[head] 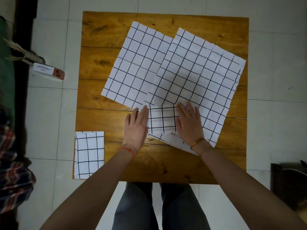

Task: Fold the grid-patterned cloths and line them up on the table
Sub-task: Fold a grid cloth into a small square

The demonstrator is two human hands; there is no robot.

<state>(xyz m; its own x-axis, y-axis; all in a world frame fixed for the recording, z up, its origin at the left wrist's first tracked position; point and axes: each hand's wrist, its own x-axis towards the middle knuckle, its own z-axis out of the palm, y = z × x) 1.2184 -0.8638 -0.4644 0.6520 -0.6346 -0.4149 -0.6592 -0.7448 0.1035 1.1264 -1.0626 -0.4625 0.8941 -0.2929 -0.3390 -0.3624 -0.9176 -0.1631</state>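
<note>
Both hands lie flat, fingers straight, on either side of a small folded cloth [162, 120] just below the middle of the wooden surface [103, 100]. The left hand [137, 128] presses at the cloth's 9 o'clock edge, partly on bare wood; the right hand [189, 123] presses at its 3 o'clock edge. Neither grips anything.

The folded piece sits on the near corner of a large unfolded cloth [199, 72] spread toward 1 o'clock, which overlaps a second unfolded cloth [132, 67] toward 11 o'clock. A finished folded cloth [89, 155] lies at the surface's 7 o'clock corner, its near edge hanging slightly past the wood.

On the tiled floor [274, 80] at 9 o'clock lies a small box [48, 71]; a striped fabric [13, 163] is bunched at 8 o'clock, and a dark object [289, 181] sits at 4 o'clock.
</note>
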